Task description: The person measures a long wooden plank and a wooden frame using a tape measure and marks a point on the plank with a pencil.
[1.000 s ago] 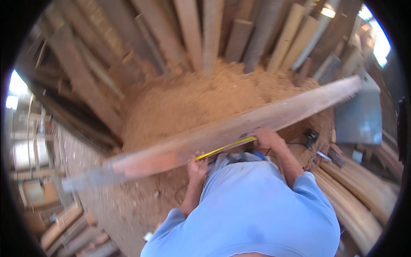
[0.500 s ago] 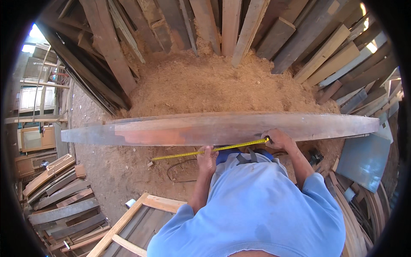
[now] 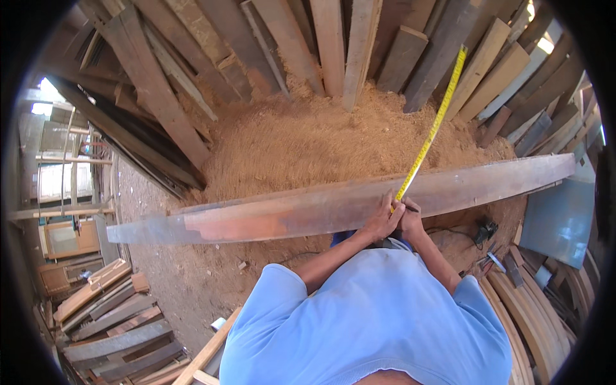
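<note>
A long wooden plank [image 3: 308, 205] lies crosswise before me, with an orange-toned patch left of its middle. My right hand [image 3: 411, 219] is closed round the case end of a tape measure, and the case is mostly hidden in the fingers. Its yellow blade [image 3: 431, 135] sticks out over the plank, away from me and to the right, with the far end in the air. Close against the right hand, my left hand [image 3: 381, 222] has its fingers closed at the base of the blade. Both hands are over the plank's near edge.
Beyond the plank, sawdust [image 3: 301, 151] covers the floor up to leaning boards [image 3: 330, 51]. Wood pieces [image 3: 122, 327] are stacked at the lower left. A bluish sheet [image 3: 557, 221] and curved timbers [image 3: 523, 314] stand at the right, near a dark power tool [image 3: 486, 231] with a cord.
The tape blade has swung from pointing left along the plank's near edge to pointing away across it. My left hand has moved right, up to the right hand.
</note>
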### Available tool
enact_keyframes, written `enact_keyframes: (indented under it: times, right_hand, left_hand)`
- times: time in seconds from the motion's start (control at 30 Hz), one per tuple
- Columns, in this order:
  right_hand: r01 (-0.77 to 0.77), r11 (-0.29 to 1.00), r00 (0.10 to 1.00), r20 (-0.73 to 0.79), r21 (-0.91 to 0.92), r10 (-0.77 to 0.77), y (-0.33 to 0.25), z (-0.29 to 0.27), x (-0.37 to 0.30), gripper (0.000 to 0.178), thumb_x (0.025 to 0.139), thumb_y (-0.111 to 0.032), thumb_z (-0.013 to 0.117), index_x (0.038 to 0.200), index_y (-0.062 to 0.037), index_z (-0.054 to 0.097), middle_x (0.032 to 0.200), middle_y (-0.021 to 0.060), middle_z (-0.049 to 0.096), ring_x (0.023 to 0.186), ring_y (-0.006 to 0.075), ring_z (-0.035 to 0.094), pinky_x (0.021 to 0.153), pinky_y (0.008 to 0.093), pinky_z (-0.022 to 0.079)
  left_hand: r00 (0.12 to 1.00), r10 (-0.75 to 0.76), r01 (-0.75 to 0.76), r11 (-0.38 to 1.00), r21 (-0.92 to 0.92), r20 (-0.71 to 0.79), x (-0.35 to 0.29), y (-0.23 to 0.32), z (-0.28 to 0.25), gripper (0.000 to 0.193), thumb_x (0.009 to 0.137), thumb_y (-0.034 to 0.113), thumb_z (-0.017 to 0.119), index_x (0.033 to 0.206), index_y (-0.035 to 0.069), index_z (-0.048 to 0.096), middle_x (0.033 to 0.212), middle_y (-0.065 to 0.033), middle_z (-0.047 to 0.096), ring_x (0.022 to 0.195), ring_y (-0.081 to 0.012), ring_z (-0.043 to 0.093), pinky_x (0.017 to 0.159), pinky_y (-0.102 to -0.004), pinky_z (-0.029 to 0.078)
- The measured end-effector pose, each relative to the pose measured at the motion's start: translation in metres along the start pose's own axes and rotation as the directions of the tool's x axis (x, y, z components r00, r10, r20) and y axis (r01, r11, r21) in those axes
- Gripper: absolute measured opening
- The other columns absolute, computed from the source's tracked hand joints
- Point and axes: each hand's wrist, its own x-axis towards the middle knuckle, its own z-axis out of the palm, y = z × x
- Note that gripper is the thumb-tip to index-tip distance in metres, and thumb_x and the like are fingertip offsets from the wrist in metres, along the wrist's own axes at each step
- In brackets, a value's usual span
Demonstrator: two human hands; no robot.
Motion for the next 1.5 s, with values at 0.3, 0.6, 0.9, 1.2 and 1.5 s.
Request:
enact_keyframes:
  times: [0.3, 0.6, 0.9, 1.2, 1.5]
  right_hand:
    - [0.428, 0.898, 0.856, -0.275, -0.098, -0.438, 0.007, -0.082, 0.062, 0.002, 0.091, -0.012, 0.07, 0.091, -0.0105, 0.068, 0.075, -0.0032, 0.059, 0.066, 0.0086, 0.053, 0.056, 0.0269, 0.044]
    - [0.607, 0.79, 0.518, -0.708, -0.091, -0.48, -0.156, -0.271, 0.064, 0.018, 0.095, -0.023, 0.066, 0.079, -0.0156, 0.06, 0.071, -0.0057, 0.053, 0.059, 0.0074, 0.048, 0.049, 0.0269, 0.036]
    - [0.51, 0.835, 0.773, -0.315, -0.205, -0.55, -0.043, -0.142, 0.001, 0.02, 0.096, -0.018, 0.065, 0.08, -0.0069, 0.066, 0.072, -0.0081, 0.054, 0.066, 0.0051, 0.049, 0.058, 0.0236, 0.041]
    - [0.637, 0.761, 0.346, -0.838, -0.121, -0.422, -0.118, -0.354, 0.106, 0.023, 0.091, -0.018, 0.068, 0.07, -0.0142, 0.061, 0.067, -0.0059, 0.052, 0.06, 0.0085, 0.049, 0.052, 0.0276, 0.039]
    - [0.494, 0.84, 0.374, -0.816, -0.226, -0.44, -0.138, -0.433, 0.122, 0.023, 0.093, -0.016, 0.063, 0.072, -0.0078, 0.062, 0.062, -0.0038, 0.052, 0.054, 0.0084, 0.046, 0.049, 0.029, 0.035]
  left_hand:
    - [0.907, -0.162, 0.157, 0.987, 0.046, 0.388, 0.04, -0.014, -0.001, 0.056, 0.098, 0.036, 0.058, 0.141, 0.001, 0.047, 0.103, -0.014, 0.07, 0.093, -0.0276, 0.068, 0.079, -0.039, 0.053]
    - [0.537, -0.501, 0.556, 0.815, 0.162, 0.678, 0.009, -0.047, -0.108, 0.032, 0.097, 0.022, 0.062, 0.124, 0.005, 0.064, 0.085, -0.0003, 0.065, 0.072, -0.0099, 0.056, 0.063, -0.0269, 0.047]
    - [0.706, -0.339, 0.234, 0.94, 0.246, 0.622, 0.104, 0.067, 0.073, 0.032, 0.094, 0.026, 0.063, 0.117, 0.003, 0.065, 0.078, 0.0011, 0.059, 0.065, -0.0085, 0.053, 0.057, -0.0278, 0.043]
    - [0.539, -0.334, 0.482, 0.875, 0.041, 0.773, 0.078, 0.03, -0.001, 0.052, 0.091, 0.023, 0.07, 0.135, 0.0, 0.054, 0.087, -0.0027, 0.065, 0.074, -0.01, 0.062, 0.065, -0.0245, 0.048]
    - [0.548, -0.485, 0.482, 0.849, 0.217, 0.681, 0.059, 0.029, -0.004, 0.043, 0.091, 0.022, 0.068, 0.129, 0.004, 0.06, 0.084, -0.0001, 0.064, 0.07, -0.0076, 0.057, 0.06, -0.0232, 0.043]
